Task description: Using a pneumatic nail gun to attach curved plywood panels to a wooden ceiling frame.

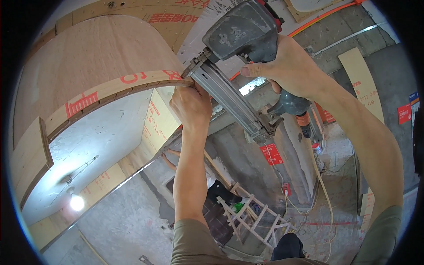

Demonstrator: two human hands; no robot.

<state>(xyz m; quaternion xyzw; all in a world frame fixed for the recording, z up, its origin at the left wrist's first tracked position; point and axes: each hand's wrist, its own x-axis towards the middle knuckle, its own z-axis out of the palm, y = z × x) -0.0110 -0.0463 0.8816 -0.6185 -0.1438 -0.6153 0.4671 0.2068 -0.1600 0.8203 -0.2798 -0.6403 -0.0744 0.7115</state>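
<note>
Nail gun (240,33) at right end of curved wooden strip (106,91).
Open room lies inside the strip's curve; the left hand (192,106), fingers curled into a fist, sits against its lower edge, beside the gun's nose; whether it pinches anything cannot be told. Right-hand (293,70) fingers wrap the handle, thumb extended. Hose (321,179) hangs at right; wooden ladder (255,226) and co-worker (217,191) take up room beyond the forearms. Strip borders grained, bowed plywood (97,48); gun body is scuffed grey, magazine straight metal.
</note>
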